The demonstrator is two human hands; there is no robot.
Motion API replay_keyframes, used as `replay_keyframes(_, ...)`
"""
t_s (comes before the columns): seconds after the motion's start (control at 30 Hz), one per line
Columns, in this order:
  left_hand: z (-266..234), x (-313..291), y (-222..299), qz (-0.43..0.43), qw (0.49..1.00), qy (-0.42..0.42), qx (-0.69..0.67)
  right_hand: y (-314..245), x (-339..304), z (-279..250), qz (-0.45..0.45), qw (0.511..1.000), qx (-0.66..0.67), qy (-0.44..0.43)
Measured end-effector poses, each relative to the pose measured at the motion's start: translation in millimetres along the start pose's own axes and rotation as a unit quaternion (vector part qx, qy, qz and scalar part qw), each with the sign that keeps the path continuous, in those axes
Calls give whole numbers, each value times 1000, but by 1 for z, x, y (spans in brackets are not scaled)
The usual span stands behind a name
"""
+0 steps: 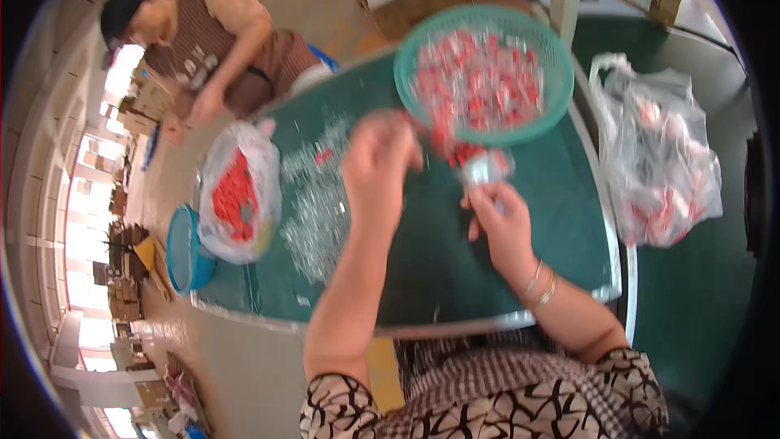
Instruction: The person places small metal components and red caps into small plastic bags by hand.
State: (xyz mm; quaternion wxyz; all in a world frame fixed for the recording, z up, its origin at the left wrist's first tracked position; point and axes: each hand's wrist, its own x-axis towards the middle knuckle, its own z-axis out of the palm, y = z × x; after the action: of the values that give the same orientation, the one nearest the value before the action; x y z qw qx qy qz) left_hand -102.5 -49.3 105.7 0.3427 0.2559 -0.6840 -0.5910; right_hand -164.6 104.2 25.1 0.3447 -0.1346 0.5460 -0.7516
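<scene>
My right hand (500, 223) is closed on a small clear plastic bag (481, 167), just in front of a green basket (561, 85). Small red pieces (463, 154) show at the bag's far side; whether they are inside it I cannot tell. To the left, my left hand (379, 142) is raised over the table, its curled fingers smeared by motion. A red blur lies between its fingertips and the basket, and what it holds, if anything, is unclear. Many small clear packets with red contents (479, 77) fill the basket.
Loose clear pieces (317, 228) lie on the green table (422, 268). At its left edge stand a plastic bag of red pieces (236, 195) and a blue basin (184, 248). A filled white plastic bag (662, 154) sits at right. Another person (219, 41) works at far left.
</scene>
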Motion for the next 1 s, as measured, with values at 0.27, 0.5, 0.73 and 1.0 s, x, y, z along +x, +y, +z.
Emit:
replay_keyframes(0.27,-15,-52,-40,34,985,35,163,12,29,3,222,899,343,-156)
replay_keyframes(0.5,-7,-117,-66,190,945,35,265,22,14,-3,222,905,318,-174)
replay_keyframes(0.73,4,-127,-66,-55,991,40,117,24,11,3,207,896,314,-236)
replay_keyframes(1.0,-5,-121,-76,-144,983,106,35,22,10,8,174,915,265,-250)
